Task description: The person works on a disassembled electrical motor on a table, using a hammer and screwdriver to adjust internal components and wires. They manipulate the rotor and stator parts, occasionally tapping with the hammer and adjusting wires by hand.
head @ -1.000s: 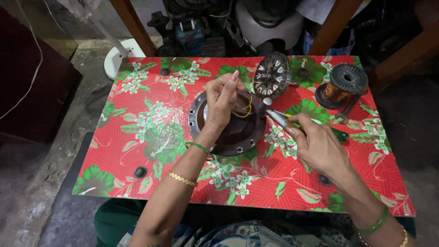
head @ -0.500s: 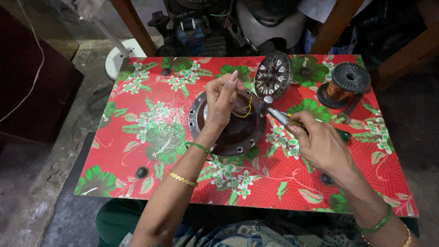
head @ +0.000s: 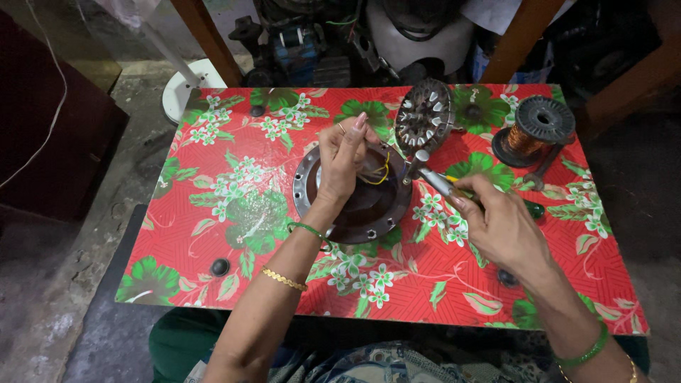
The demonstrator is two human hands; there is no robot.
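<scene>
Glossy tablecloth (head: 234,234) — dull metal housing (head: 369,213)

red floral tablecloth (head: 234,206), copper wire spool (head: 528,135)

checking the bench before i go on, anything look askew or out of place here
One thing: the slotted metal core stands tilted on edge against the round housing rather than lying flat. The copper wire spool sits upright; nothing looks spilled or broken.
</scene>
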